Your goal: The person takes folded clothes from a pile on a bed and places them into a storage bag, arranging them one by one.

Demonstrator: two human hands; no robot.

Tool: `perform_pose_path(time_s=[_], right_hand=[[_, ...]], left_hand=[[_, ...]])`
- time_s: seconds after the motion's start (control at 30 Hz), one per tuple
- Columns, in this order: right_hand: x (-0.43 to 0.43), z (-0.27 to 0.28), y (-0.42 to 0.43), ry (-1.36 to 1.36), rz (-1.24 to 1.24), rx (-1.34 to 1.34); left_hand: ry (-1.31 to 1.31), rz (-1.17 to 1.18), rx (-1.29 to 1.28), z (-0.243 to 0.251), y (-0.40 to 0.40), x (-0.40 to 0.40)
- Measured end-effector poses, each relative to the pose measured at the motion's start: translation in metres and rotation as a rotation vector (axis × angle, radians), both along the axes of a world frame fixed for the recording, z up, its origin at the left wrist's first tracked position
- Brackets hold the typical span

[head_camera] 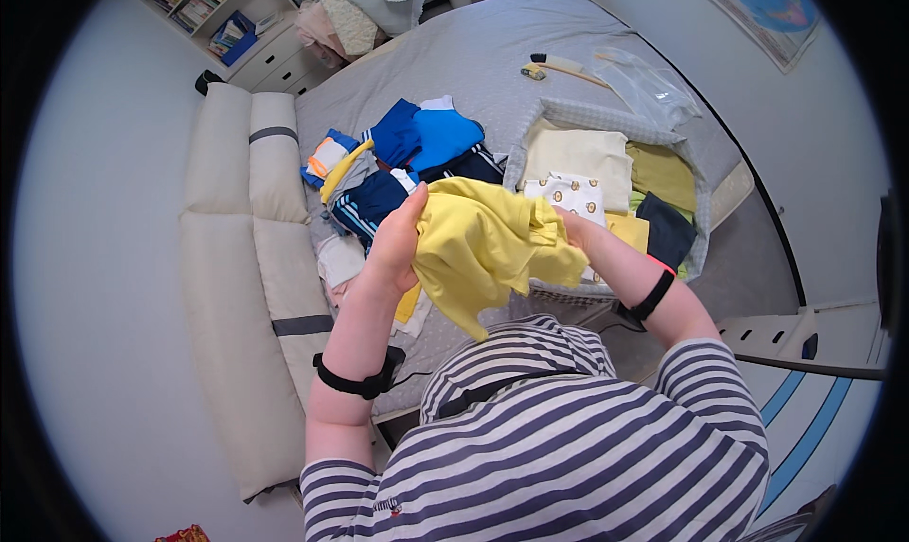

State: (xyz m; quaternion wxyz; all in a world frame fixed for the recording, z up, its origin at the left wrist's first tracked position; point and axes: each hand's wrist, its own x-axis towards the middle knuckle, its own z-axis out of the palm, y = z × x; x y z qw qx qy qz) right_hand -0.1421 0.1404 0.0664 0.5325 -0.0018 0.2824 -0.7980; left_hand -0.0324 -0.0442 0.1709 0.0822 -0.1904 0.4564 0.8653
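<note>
A crumpled yellow garment [476, 240] hangs in the air between my two hands, above the bed's front edge. My left hand [398, 240] grips its left side, thumb up. On the other side my right hand [574, 229] has hold of it, with the fingers mostly hidden by the cloth. Behind and to the right sits a fabric-lined basket [699, 237] with folded clothes in it: a cream piece [579, 158], a white printed piece [568, 190], an olive piece [660, 173] and a dark piece [665, 226]. Beyond my left hand lies a pile of blue clothes [444, 137].
Long beige cushions [220, 279] line the bed's left side. On the bed [497, 45] lie a brush with a wooden handle [568, 70] and a clear plastic bag [650, 87]. White and pink clothes [341, 261] lie near the cushions. A bookshelf with drawers [266, 59] stands at the back left.
</note>
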Motion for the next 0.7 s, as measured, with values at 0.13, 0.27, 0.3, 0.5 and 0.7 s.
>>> perform_pose_path(time_s=[0.13,0.27,0.3,0.5,0.7], right_hand=[[0.010,0.007,-0.007,-0.038,-0.047,-0.393],[0.043,-0.001,-0.031,0.084,-0.112,-0.648],[0.048,0.001,-0.030,0.739,-0.174,-0.251],[0.041,0.025,-0.012,-0.041,-0.009,-0.389],[0.041,0.039,-0.001,0.373,-0.107,0.139]], left_hand=[[0.003,0.034,0.092,0.005,-0.001,0.006],[0.029,0.073,0.105,-0.002,0.001,-0.005],[0.029,0.077,0.104,-0.004,-0.001,-0.004],[0.020,0.001,-0.226,-0.031,-0.027,0.000],[0.125,0.061,-0.977,-0.037,-0.018,-0.003]])
